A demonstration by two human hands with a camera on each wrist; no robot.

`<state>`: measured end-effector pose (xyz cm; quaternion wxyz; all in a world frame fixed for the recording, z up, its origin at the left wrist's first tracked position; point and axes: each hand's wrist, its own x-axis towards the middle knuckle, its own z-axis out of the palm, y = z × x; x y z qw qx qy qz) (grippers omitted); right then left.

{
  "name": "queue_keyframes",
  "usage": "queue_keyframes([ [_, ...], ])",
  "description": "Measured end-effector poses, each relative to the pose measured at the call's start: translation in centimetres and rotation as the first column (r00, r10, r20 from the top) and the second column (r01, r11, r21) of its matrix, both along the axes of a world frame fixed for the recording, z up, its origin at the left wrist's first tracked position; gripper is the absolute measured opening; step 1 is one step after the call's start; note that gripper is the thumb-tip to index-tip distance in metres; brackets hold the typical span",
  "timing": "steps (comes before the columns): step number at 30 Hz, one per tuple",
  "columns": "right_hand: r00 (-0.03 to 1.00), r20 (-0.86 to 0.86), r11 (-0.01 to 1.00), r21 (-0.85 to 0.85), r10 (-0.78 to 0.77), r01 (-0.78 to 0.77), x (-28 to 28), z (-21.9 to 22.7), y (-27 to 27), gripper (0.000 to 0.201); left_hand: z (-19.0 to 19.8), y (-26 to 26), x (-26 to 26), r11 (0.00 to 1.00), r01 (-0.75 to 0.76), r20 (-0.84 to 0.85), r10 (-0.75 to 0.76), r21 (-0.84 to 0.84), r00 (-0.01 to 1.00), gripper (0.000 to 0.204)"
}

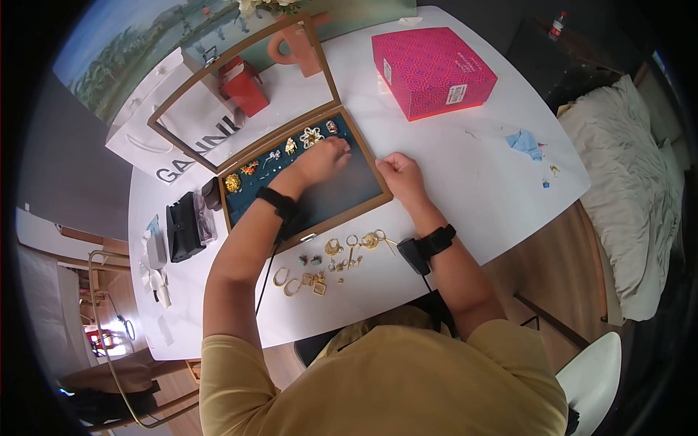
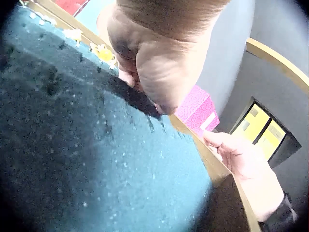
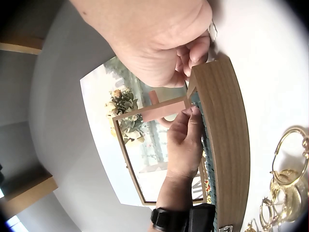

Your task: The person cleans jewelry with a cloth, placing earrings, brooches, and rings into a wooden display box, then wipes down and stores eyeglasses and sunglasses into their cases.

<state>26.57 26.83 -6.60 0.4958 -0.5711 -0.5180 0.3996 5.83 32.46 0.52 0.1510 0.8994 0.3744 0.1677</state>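
A wooden display case [image 1: 361, 151] with a dark teal lining stands with its glass lid [image 1: 243, 80] raised. My left hand [image 1: 325, 161] reaches into the case, its bent fingers down at the lining near the far right end. What those fingertips hold is hidden. Jewellery lines the far row: a flower brooch [image 1: 312, 136], a gold piece [image 1: 291, 145], a ring-like piece [image 1: 332, 126] and a gold cluster [image 1: 233, 182]. My right hand [image 1: 404, 176] is at the case's right rim with curled fingers; in the right wrist view its fingertips [image 3: 195, 54] are close by the corner.
Gold earrings [image 1: 292, 287] and other jewellery lie in front of the case. To the right stand a pink box [image 1: 436, 73] and a crumpled blue cloth [image 1: 525, 144]. A white paper bag [image 1: 145, 123], a red box [image 1: 245, 89] and a black case [image 1: 184, 227] are at the left.
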Motion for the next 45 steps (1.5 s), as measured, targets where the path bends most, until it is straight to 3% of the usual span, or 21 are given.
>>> queue_keyframes([
  [2, 1.0, 0.004, 1.0, 0.006, 0.0, 0.0, -0.1, 0.1, 0.0, 0.024, 0.1, 0.2, -0.2, 0.995, 0.068, -0.011, -0.067, 0.069, 0.998, 0.017],
  [8, 1.0, -0.026, 1.0, 0.0, 0.014, -0.014, -0.1, -0.4, 0.3, 0.024, -0.2, 0.4, 0.6, 0.999, -0.054, -0.242, 0.054, 0.008, 0.969, 0.019],
  [14, 1.0, -0.006, 1.0, -0.022, 0.008, -0.008, -0.1, 0.2, 0.0, 0.024, -1.5, 1.1, 0.2, 0.996, -0.084, -0.13, 0.084, 0.005, 0.988, 0.017],
  [17, 1.0, -0.015, 1.0, -0.026, 0.007, -0.007, 0.0, 0.0, 0.1, 0.024, -1.0, 0.8, 0.1, 0.968, -0.241, -0.067, 0.245, 0.07, 0.967, 0.013],
  [20, 1.0, 0.017, 1.0, -0.009, -0.001, 0.001, -0.1, -0.2, 0.2, 0.025, 0.2, -0.2, -0.1, 0.939, -0.296, 0.105, 0.281, 0.174, 0.954, 0.01],
  [23, 1.0, 0.015, 1.0, 0.007, -0.011, 0.011, -0.1, -0.1, 0.1, 0.025, 3.6, -5.5, 1.1, 0.974, -0.225, 0.161, 0.221, 0.004, 0.962, 0.009],
  [25, 1.0, 0.007, 1.0, 0.005, -0.012, 0.012, -0.1, -0.2, 0.1, 0.025, 4.3, -9.8, 1.5, 0.99, 0.015, 0.058, -0.023, 0.142, 0.998, 0.014],
  [27, 1.0, -0.006, 1.0, 0.01, -0.003, 0.003, 0.0, -0.6, 0.3, 0.025, 3.2, -13.0, 1.2, 0.988, 0.154, -0.008, -0.154, 0.004, 0.988, 0.021],
  [28, 1.0, -0.016, 1.0, 0.013, 0.005, -0.005, 0.0, -0.9, 0.4, 0.025, 2.4, -14.5, 1.3, 0.982, 0.187, -0.077, -0.187, -0.01, 0.979, 0.022],
  [29, 1.0, -0.026, 1.0, 0.018, 0.014, -0.014, 0.1, -1.1, 0.5, 0.025, 2.1, -16.0, 1.4, 0.986, 0.112, -0.285, -0.144, -0.125, 0.948, 0.025],
  [32, 0.997, -0.077, 0.999, 0.024, 0.024, -0.022, 0.1, -0.9, 0.4, 0.025, 1.2, -18.4, 1.0, 0.99, 0.131, -0.269, -0.138, -0.044, 0.953, 0.026],
  [36, 0.993, -0.114, 0.998, -0.055, 0.027, -0.033, 0.1, 0.8, -0.3, 0.021, 1.8, -19.1, 0.2, 0.994, 0.057, -0.25, -0.077, -0.09, 0.965, 0.022],
  [39, 0.998, -0.065, 0.998, -0.055, 0.02, -0.024, 0.2, 1.2, -0.5, 0.021, 3.5, -17.7, -2.1, 0.993, -0.104, 0.035, 0.106, -0.048, 0.994, 0.021],
  [41, 0.999, -0.05, 0.998, -0.054, 0.02, -0.023, 0.2, 1.2, -0.5, 0.021, 3.7, -15.1, -5.5, 0.974, -0.18, 0.061, 0.173, 0.14, 0.983, 0.019],
  [42, 0.998, -0.058, 0.998, -0.057, 0.021, -0.024, 0.2, 1.2, -0.5, 0.021, 5.5, -14.5, -6.6, 0.957, -0.23, 0.022, 0.23, 0.18, 0.973, 0.018],
  [45, 0.996, -0.08, 0.997, -0.067, 0.032, -0.037, 0.2, 1.6, -0.6, 0.021, 1.1, -10.9, -14.6, 0.774, -0.584, 0.083, 0.583, 0.245, 0.808, 0.022],
])
